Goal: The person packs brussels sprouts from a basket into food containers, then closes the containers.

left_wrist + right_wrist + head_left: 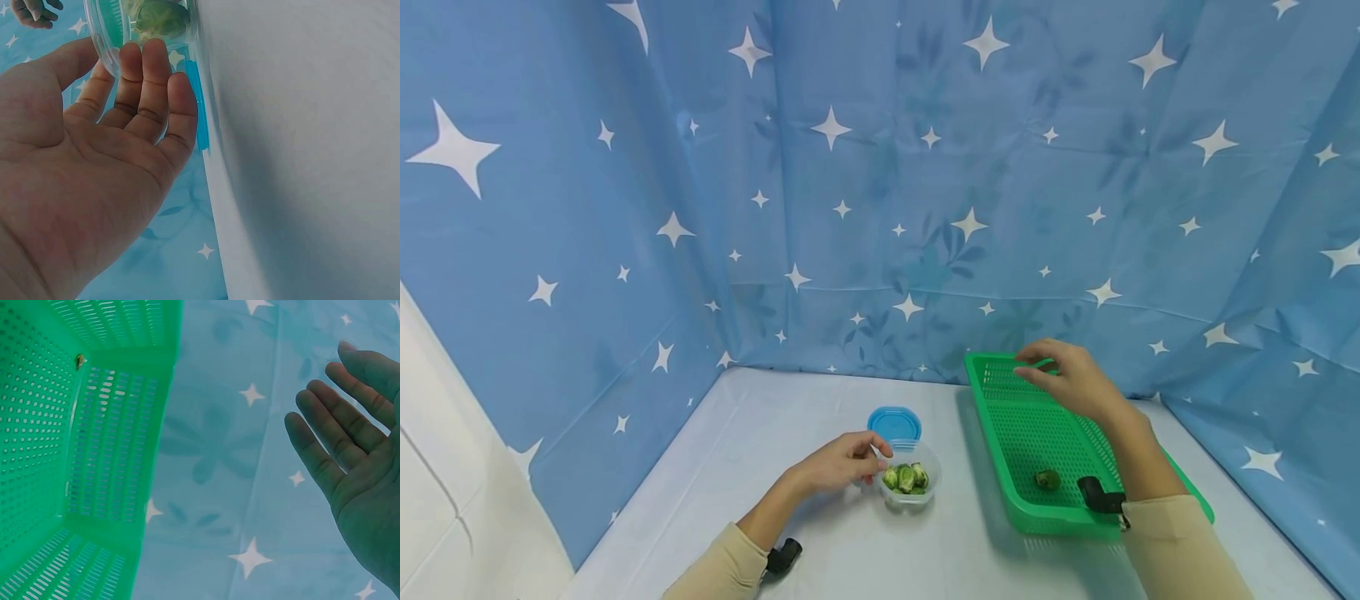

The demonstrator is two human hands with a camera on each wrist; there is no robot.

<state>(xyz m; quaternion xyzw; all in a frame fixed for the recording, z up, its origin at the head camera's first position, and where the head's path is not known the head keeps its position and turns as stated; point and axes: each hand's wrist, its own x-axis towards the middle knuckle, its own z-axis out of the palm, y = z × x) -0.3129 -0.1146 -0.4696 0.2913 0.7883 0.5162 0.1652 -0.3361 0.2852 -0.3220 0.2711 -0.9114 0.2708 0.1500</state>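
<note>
A small clear plastic container [908,498] holds several halved Brussels sprouts [906,477]. My left hand [844,462] is at its left side, fingertips by the rim; in the left wrist view the fingers [154,94] are slightly bent, and whether they touch the wall is hard to tell. My right hand [1070,379] hovers above the far part of a green perforated basket [1009,483]. Its fingers [337,434] are loosely extended and hold nothing. One Brussels sprout [1047,479] lies on the basket floor toward the near end.
Just behind the container lies a round blue lid [895,423]. Everything stands on a white-covered table [850,550]. A blue curtain with white stars [865,250] hangs behind and along the sides, close to the basket's far end.
</note>
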